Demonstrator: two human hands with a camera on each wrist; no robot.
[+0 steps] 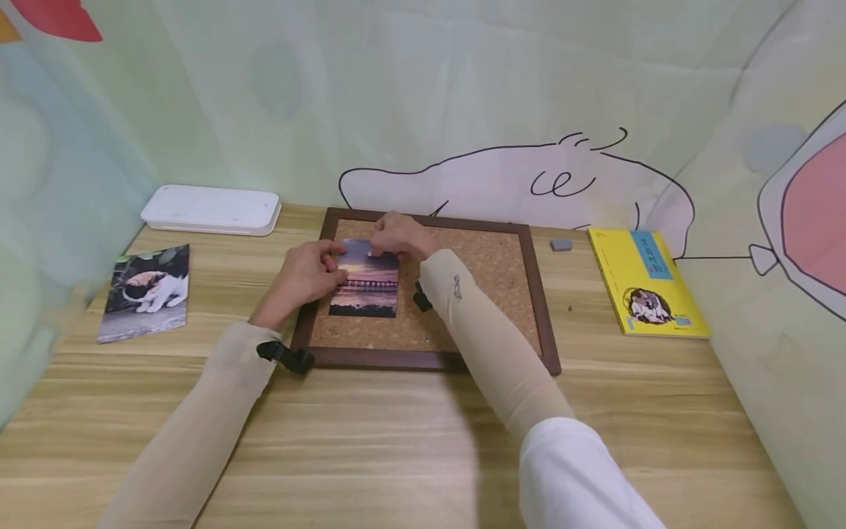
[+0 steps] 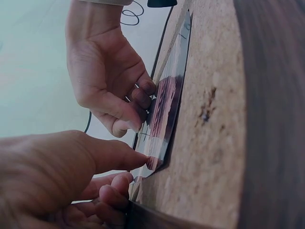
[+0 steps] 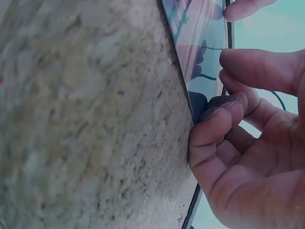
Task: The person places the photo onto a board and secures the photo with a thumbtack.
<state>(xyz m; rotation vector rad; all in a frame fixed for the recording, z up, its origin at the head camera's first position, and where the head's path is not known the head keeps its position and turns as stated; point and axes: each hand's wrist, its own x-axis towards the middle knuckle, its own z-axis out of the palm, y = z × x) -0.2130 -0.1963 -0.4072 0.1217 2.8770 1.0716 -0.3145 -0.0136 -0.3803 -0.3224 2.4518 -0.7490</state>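
A sunset photo (image 1: 363,300) with a pier over water lies upright on the left part of a dark-framed corkboard (image 1: 479,294). My left hand (image 1: 304,273) holds the photo by its left edge, thumb and forefinger on the margin, the other fingers curled in. At the photo's upper part, my right hand (image 1: 405,236) pinches a small pale-headed pin between thumb and forefinger. From the fingertips a thin line (image 3: 212,48) runs to the glossy surface in the right wrist view. The pin's head is mostly hidden by the fingers.
On the left of the wooden table lies a cat photo (image 1: 147,294), below a long white case (image 1: 211,209) set against the wall. Right of the board are a small grey block (image 1: 561,245) and a yellow book (image 1: 651,286). Printed cloth walls enclose the table.
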